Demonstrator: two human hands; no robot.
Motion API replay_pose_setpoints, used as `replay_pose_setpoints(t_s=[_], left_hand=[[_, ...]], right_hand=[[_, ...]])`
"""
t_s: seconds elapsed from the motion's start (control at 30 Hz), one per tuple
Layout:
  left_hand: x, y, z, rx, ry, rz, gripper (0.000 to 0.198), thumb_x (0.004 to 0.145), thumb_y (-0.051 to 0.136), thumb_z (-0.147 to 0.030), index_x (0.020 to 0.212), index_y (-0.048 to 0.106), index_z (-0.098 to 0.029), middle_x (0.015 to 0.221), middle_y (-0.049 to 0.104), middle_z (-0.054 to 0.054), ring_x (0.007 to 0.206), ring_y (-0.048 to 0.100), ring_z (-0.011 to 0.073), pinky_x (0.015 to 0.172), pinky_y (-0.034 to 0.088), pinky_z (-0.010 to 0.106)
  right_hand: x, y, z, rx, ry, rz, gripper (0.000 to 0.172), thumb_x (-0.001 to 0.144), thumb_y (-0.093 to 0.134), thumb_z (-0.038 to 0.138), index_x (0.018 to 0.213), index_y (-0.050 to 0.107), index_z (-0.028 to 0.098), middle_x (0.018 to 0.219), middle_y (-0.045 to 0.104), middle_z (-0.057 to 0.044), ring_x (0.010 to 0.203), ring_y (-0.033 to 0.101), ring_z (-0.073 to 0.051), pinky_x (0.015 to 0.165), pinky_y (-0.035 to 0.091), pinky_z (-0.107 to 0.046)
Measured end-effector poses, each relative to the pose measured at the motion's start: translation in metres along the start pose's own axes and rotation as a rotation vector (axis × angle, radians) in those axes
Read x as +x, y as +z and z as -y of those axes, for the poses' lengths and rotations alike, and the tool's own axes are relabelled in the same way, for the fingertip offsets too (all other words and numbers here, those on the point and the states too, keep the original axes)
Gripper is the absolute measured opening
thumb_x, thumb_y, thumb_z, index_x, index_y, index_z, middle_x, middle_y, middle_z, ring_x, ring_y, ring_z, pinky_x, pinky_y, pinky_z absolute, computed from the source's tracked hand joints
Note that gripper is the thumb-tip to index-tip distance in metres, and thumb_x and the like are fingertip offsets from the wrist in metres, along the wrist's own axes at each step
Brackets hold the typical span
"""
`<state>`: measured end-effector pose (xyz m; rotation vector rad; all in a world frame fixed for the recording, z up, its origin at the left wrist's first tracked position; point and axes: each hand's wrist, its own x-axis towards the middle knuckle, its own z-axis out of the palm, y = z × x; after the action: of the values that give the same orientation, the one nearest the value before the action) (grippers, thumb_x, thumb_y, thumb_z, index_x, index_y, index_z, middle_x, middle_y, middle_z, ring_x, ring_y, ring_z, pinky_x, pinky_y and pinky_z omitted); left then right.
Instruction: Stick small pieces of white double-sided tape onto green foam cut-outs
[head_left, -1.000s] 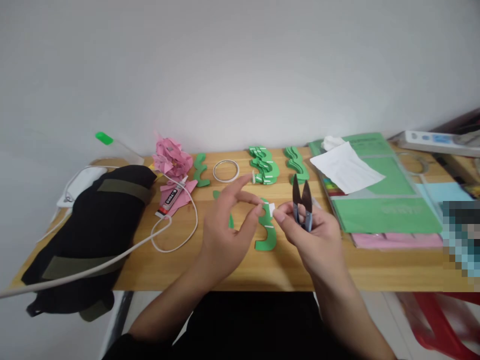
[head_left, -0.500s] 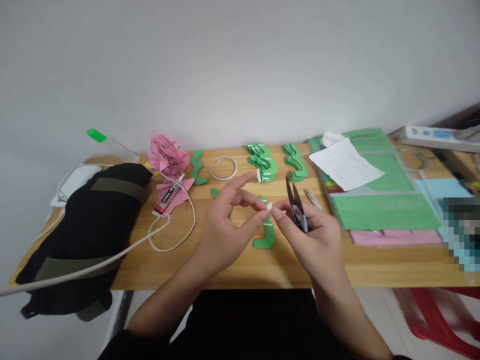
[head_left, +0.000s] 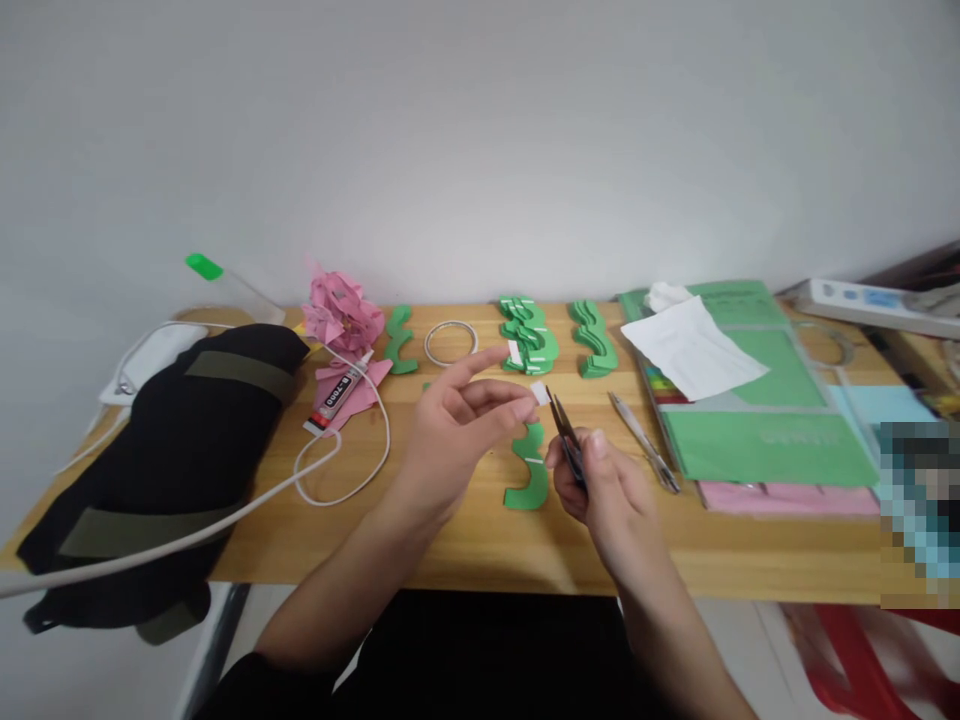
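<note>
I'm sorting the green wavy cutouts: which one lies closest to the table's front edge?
The green wavy cutout showing between the left hand and right hand; the other visible ones lie farther back.

Dark, pointy metal scissors (head_left: 568, 442) are looking smooth, a wavy green paper piece (head_left: 534, 482) dull, and a flat green plastic folder (head_left: 795, 457) shiny.

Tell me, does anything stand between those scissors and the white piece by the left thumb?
Nothing visible does. The scissors, in the right hand, reach right beside the white piece held by the left hand; whether they touch, I cannot tell.
</note>
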<state>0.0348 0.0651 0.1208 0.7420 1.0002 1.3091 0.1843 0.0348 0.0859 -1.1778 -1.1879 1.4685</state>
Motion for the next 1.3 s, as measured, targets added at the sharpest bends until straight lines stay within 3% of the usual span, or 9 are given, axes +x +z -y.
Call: replay_pose_setpoints(t_s=[0.37,0.93,1.3], left_hand=[[0.0021,0.0024,0.0018,-0.040,-0.057,-0.014,0.046,0.061,0.082,-0.014,0.103,0.063,-0.018,0.066,0.074,-0.003,0.060,0.068,0.0114,0.067,0.054,0.026],[0.0044,0.0046,0.0086,-0.006,-0.030,-0.061,0.049,0.061,0.082,-0.016,0.106,0.063,-0.015,0.066,0.074,-0.003,0.062,0.069,0.0118,0.068,0.054,0.026],[0.0049,-0.0001,0.0073,0.026,-0.046,-0.032,0.052,0.062,0.081,-0.015,0.110,0.062,-0.015,0.066,0.074,-0.002,0.063,0.069,0.0133,0.071,0.055,0.029]], right_hand=[[0.0036,0.0014,0.0032,-0.075,-0.003,0.026,0.050,0.092,0.042,0.063,0.070,0.053,0.020,0.053,0.031,0.006,0.045,0.026,-0.009,0.042,0.023,-0.024],[0.0094,0.0033,0.0029,-0.152,-0.054,-0.059,0.051,0.091,0.045,0.063,0.063,0.047,0.020,0.053,0.031,0.006,0.045,0.026,-0.008,0.043,0.026,-0.024],[0.0087,-0.0002,0.0037,-0.182,-0.049,-0.036,0.051,0.091,0.046,0.060,0.060,0.045,0.020,0.052,0.030,0.005,0.045,0.024,-0.008,0.040,0.021,-0.024]])
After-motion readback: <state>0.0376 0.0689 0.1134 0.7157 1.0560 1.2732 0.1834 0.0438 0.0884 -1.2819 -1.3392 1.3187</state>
